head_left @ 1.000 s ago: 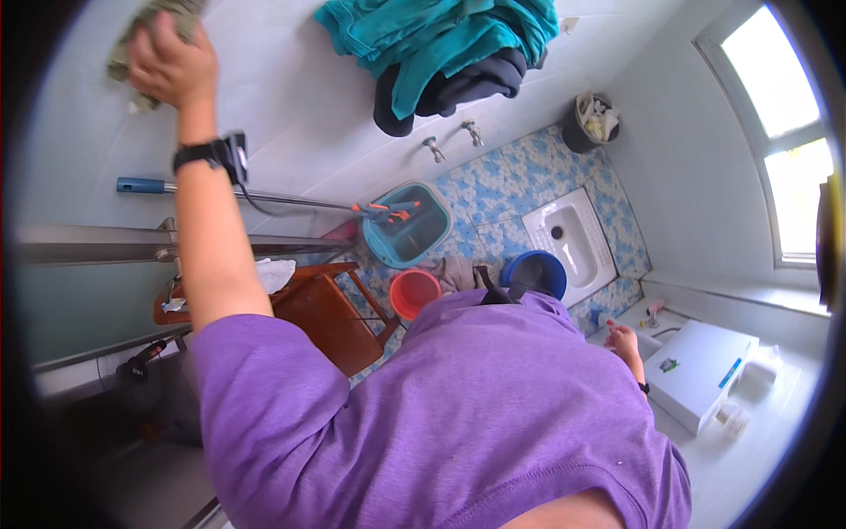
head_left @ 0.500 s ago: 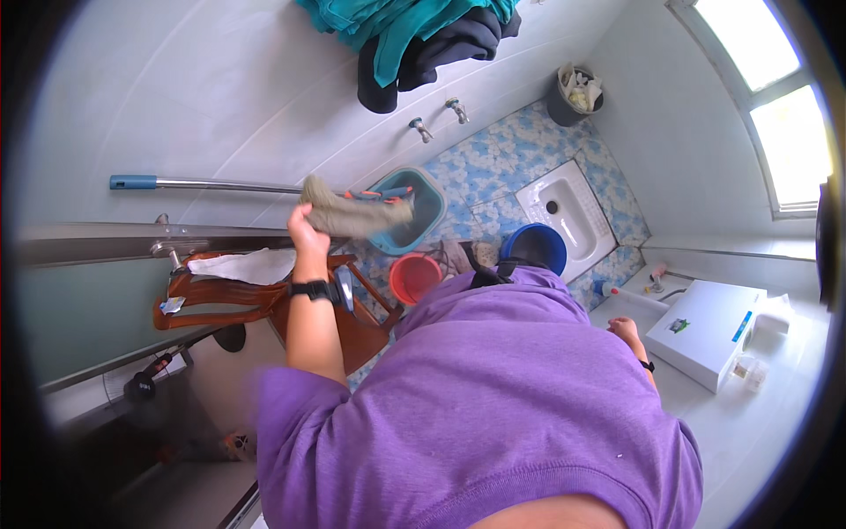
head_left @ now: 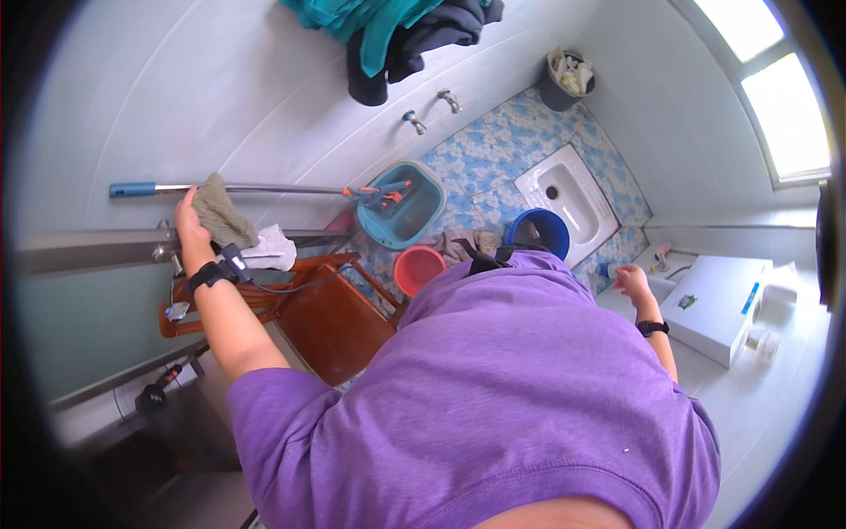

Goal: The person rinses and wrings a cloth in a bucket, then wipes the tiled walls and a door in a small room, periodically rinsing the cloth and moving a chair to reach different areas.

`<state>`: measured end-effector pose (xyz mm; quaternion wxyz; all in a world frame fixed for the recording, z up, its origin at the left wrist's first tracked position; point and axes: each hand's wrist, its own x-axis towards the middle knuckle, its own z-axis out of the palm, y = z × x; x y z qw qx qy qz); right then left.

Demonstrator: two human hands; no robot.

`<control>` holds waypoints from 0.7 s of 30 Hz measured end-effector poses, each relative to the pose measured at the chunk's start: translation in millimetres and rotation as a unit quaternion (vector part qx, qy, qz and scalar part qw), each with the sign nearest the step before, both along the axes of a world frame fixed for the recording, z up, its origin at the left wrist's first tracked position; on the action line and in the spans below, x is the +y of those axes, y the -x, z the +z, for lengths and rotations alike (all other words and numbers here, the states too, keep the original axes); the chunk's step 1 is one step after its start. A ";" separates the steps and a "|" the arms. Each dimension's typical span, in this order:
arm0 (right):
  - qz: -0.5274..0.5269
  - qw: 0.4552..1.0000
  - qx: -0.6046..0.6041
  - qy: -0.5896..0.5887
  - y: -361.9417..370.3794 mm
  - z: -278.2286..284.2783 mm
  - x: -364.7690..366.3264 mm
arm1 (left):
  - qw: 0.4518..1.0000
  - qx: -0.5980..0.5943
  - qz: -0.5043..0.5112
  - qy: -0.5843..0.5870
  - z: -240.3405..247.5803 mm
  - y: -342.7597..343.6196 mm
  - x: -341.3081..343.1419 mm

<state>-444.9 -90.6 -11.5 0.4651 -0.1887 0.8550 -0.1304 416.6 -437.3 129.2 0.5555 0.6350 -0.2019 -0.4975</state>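
Observation:
My left hand (head_left: 190, 227) is closed on an olive-grey cloth (head_left: 222, 213), at the left by the wall. The bunched cloth overlaps the metal pole of a mop (head_left: 264, 189), whose blue grip points left; whether cloth and pole touch I cannot tell. Just below hangs a white cloth (head_left: 271, 250), by the back of a brown wooden chair (head_left: 317, 317). On the right, my right hand (head_left: 631, 281) hangs free with loosely bent fingers apart and nothing in them. A white box (head_left: 716, 300) is the thing nearest to it.
A teal basin (head_left: 405, 220) holds the mop's head. Near it stand a red bucket (head_left: 418, 269) and a blue bucket (head_left: 539, 231), with a squat toilet (head_left: 568, 198) beyond. A waste bin (head_left: 564, 88) sits in the far corner. Two taps (head_left: 432, 111) jut from the wall below hanging clothes (head_left: 388, 44).
My left hand has carried the olive-grey cloth leftward, from over the basin's edge to the mop's pole. The white cloth now lies bunched farther right. My right hand has risen slightly and its fingers have loosened.

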 end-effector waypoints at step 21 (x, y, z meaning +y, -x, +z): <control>-0.114 0.987 -0.076 -0.089 -39.7 -53.2 95.5 | 0.925 -0.294 -0.219 0.098 31.7 251.0 23.7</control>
